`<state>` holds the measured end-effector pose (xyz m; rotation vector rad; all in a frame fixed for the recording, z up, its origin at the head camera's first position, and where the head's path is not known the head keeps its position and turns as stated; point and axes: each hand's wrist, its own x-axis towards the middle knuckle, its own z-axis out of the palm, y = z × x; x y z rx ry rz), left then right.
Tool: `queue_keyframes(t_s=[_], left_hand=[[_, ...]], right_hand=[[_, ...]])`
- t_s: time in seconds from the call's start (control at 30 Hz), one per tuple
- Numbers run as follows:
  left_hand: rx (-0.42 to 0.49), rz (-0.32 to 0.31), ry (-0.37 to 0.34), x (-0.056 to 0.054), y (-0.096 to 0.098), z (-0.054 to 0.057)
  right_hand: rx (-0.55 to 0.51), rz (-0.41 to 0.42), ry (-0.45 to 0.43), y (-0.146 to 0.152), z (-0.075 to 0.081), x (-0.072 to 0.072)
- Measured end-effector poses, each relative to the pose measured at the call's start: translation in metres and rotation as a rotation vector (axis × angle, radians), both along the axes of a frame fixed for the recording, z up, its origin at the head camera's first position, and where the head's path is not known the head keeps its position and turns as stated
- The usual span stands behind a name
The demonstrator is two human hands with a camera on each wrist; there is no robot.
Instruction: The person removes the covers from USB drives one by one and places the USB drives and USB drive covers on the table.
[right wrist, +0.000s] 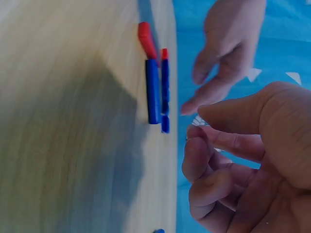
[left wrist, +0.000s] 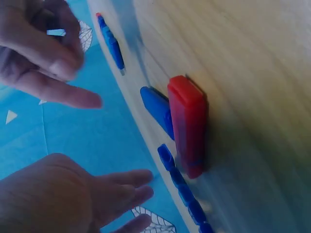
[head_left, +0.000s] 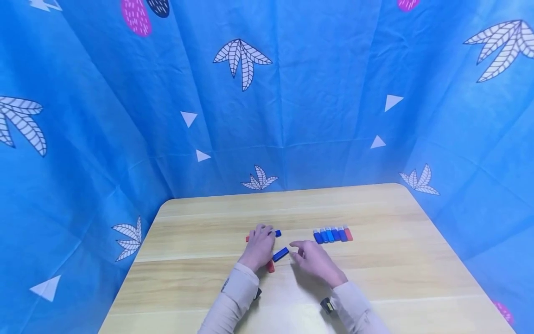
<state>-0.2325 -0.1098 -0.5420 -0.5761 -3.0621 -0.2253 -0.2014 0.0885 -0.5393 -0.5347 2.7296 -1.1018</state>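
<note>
In the head view my left hand (head_left: 259, 247) is over a row of small sticks, with a red end (head_left: 247, 239) and a blue end (head_left: 278, 233) showing beside it. Its fingers are extended and hold nothing in the left wrist view. A blue rectangular stick (head_left: 281, 254) lies between the hands, and a red stick (head_left: 270, 266) lies by the left wrist. My right hand (head_left: 314, 260) is raised just right of the blue stick. Its index finger reaches out while the others bend loosely, and no object shows between thumb and fingers in the right wrist view.
A side-by-side row of several blue sticks (head_left: 330, 235) with pale ends, and one red stick (head_left: 348, 233) at its right end, lies farther right. The wooden table (head_left: 200, 222) meets a blue patterned curtain (head_left: 317, 116) at the back and sides.
</note>
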Motion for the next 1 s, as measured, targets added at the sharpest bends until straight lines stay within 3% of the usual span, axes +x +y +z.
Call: queue_keyframes(t_s=[0.2,0.27,0.4,0.53,0.8,1.0], left_hand=[[0.235,0.062,0.207,0.008,-0.012,0.000],[0.280,0.075,0.235,0.012,-0.014,-0.002],[0.355,0.105,0.200,0.021,-0.018,-0.008],[0.398,0.144,0.173,0.027,-0.021,-0.013],[0.461,0.173,0.103,0.030,-0.022,-0.014],[0.504,0.146,0.118,0.026,-0.019,-0.007]], right_hand=[[0.117,0.095,0.122,-0.019,-0.008,-0.016],[0.147,0.134,0.171,-0.023,-0.011,-0.019],[0.164,0.176,0.210,-0.026,-0.016,-0.020],[0.172,0.161,0.204,-0.024,-0.023,-0.018],[0.032,0.094,-0.043,-0.017,-0.026,-0.018],[-0.090,0.042,-0.074,-0.013,-0.009,-0.023]])
